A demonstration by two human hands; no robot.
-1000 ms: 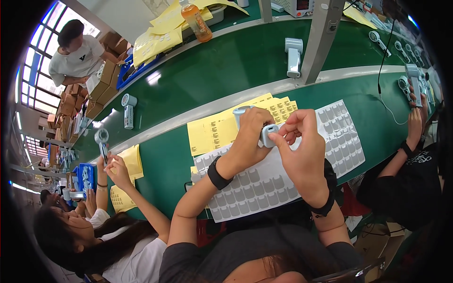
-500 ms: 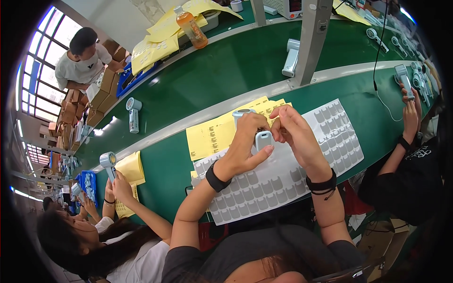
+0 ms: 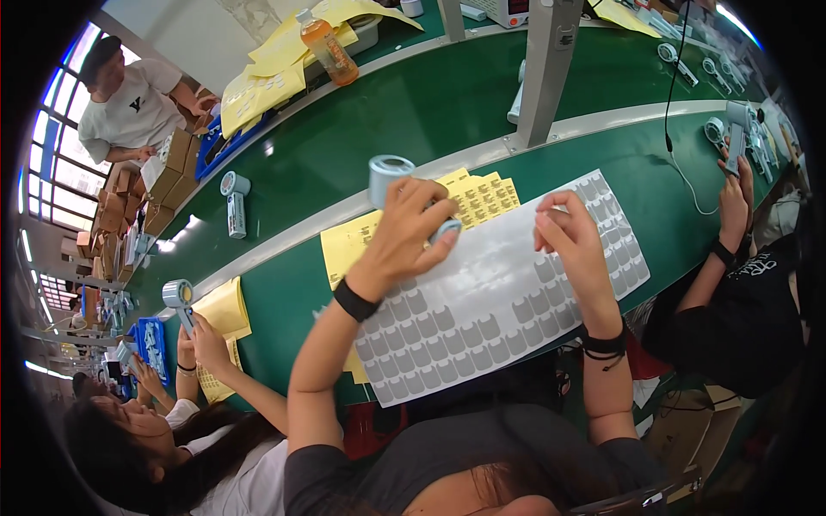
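A light blue handheld fan [image 3: 391, 175] is in my left hand [image 3: 403, 225]. Its round head rises beyond my fingers, and the handle's end shows near my thumb. I hold it over the yellow label sheets [image 3: 486, 204]. My right hand [image 3: 572, 249] hovers apart from the fan, above the right part of a white sheet of grey stickers [image 3: 430, 344]. Its fingers are curled toward the thumb; whatever may be between them is hidden. Several places in the sticker sheet's middle are bare white.
Another handheld fan [image 3: 235, 206] lies on the green bench at left. A metal post [image 3: 546, 77] stands beyond the sheets, partly covering one more fan. An orange drink bottle [image 3: 329, 50] is at the far side. Co-workers sit on both sides, each holding a fan; a cable [image 3: 680, 168] hangs at right.
My left hand has carried the fan left and away from my right hand, tilting it. My right hand has drawn back from the fan's handle. The view has shifted slightly.
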